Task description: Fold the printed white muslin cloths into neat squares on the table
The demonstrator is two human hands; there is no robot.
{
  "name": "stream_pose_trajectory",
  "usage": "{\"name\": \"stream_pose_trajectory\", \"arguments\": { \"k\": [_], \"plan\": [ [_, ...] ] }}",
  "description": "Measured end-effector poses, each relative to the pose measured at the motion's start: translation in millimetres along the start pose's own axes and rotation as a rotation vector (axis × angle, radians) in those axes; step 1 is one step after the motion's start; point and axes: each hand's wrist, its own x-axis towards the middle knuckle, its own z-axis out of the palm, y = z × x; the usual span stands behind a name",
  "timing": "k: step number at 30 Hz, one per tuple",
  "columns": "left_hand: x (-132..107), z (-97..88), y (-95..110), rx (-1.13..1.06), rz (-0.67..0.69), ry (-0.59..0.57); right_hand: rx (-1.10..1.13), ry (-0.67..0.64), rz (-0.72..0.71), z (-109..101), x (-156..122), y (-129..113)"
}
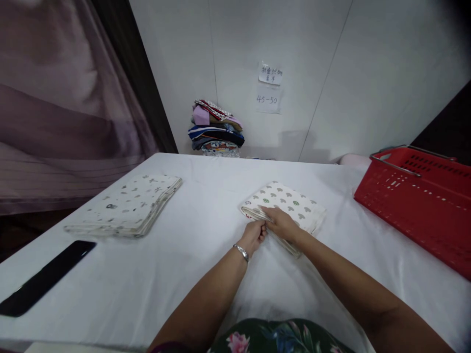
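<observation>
A folded white cloth (289, 198) with grey mushroom-like shapes and a few green and red motifs lies on the white-covered table. At its near left edge, my left hand (254, 232) is closed, fingers curled at the fold; a silver bracelet circles that wrist. My right hand (281, 223) grips the same edge, its fingers over the top layer and its thumb low beside my left hand. The two hands almost touch. Part of the cloth's near side is hidden beneath my right hand and forearm.
To the left lies a larger folded patterned cloth (127, 203), with a black flat object (47, 277) nearer me. A red plastic basket (419, 206) with metal handles stands right. Behind the table's (206, 196) far edge is a fabric stack (217, 130) by the wall.
</observation>
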Motion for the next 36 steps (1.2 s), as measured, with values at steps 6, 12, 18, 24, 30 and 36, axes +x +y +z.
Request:
{"name": "stream_pose_trajectory", "arguments": {
  "k": [6, 12, 18, 24, 30, 36],
  "plan": [
    [-3.1, -1.6, -1.0, -0.030, 0.029, -0.005, 0.151, 0.074, 0.018, -1.0, 2.2, 6.5],
    [-5.2, -2.0, -1.0, -0.036, 0.042, -0.012, 0.332, 0.153, 0.073, 1.3, 5.5, 11.2],
    [-4.9, -1.0, -2.4, -0.022, 0.055, -0.016, 0.427, 0.168, 0.148, 1.0, 3.8, 9.8],
    [-4.6, 1.1, -2.0, 0.014, 0.055, 0.026, 0.402, 0.148, 0.116, 0.9, 4.7, 13.6],
    [-2.9, 4.7, 0.5, 0.050, 0.046, 0.059, 0.398, 0.123, 0.078, 0.9, 4.5, 13.2],
    [-3.1, 6.1, 1.2, 0.058, 0.074, 0.091, 0.305, 0.162, 0.014, -4.6, -0.5, 20.0]
  ]
}}
